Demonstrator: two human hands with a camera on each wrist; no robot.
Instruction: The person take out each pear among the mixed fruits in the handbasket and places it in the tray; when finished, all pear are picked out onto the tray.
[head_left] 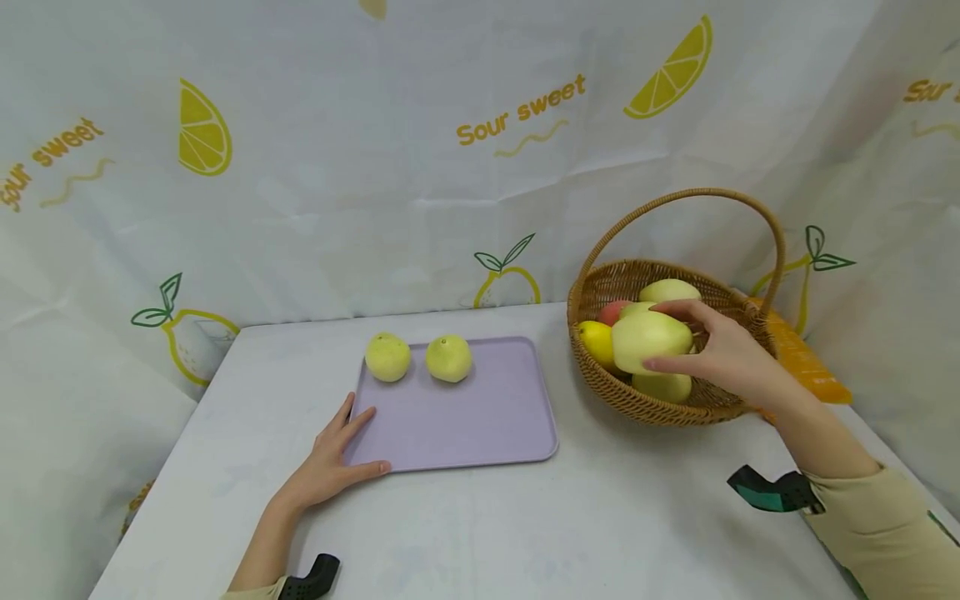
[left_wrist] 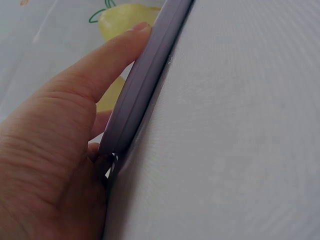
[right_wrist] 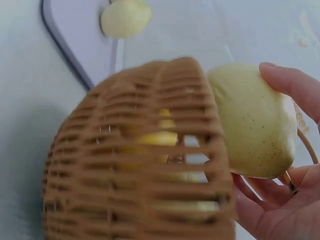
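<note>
Over the mouth of a round brown wicker basket [head_left: 630, 402], the person's right hand [head_left: 720, 350] is pinching a big, pale green, blocky fruit with a speckled skin [head_left: 649, 337]. The grip's looking pretty wide, basically filled by that fruit. From where I'm standing, I'm reading this as the picking-out step. Just below the grip, another pale green fruit [head_left: 663, 388] is sitting in the basket; can't tell if the two are touching. To the grip's left, a bright yellow lemon-like fruit [head_left: 596, 343] is lying near the wall, and a rounded red fruit [head_left: 612, 312] is peeking out behind it.

Well left of the grip, the left hand [head_left: 324, 467] is spreading its fingers at the edge of a flat rectangular lilac tray [head_left: 465, 425], thumb touching the rim. Two round yellow-green fruits [head_left: 449, 358] are resting near its far edge.

IMO the next move is calling for a firm pinch and a clean rise past the basket rim, without knocking the neighbours.
</note>
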